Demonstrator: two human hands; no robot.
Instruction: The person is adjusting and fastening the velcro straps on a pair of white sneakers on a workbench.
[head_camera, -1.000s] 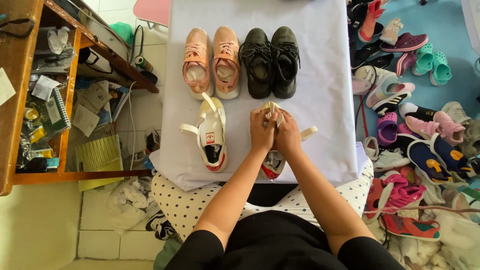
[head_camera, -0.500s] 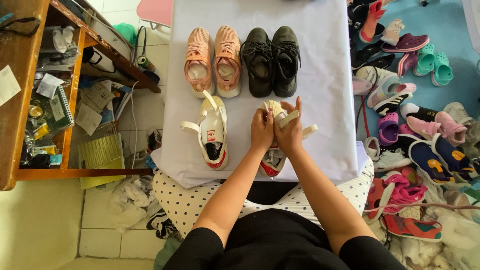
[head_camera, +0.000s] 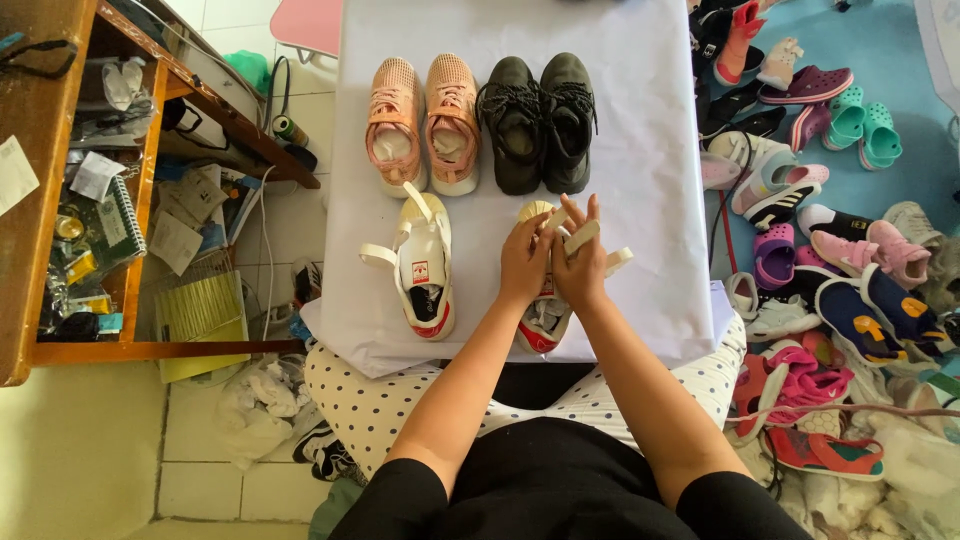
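Both hands work on a white strap shoe (head_camera: 545, 315) near the counter's (head_camera: 650, 120) 6 o'clock edge. The left hand (head_camera: 525, 262) is closed on its upper; the right hand (head_camera: 580, 262) pinches a white strap (head_camera: 583, 236). Its mate (head_camera: 425, 268) lies just beside at 9 o'clock. Pink sneakers (head_camera: 422, 125) and black sneakers (head_camera: 540, 122) stand at 12 o'clock. A wooden shelf (head_camera: 60, 330) at far 9 o'clock holds papers and a notebook (head_camera: 105, 225).

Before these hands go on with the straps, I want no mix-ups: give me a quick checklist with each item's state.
1. Both hands, left hand and right hand, on the white shoe: ok.
2. A strap held in the fingers: ok.
3. Its mate lies close by on the cloth: ok.
4. Mate's straps fastened: not ok, they splay open.
5. Pink pair and black pair set apart: ok.
6. Strap's fastening face: cannot tell.
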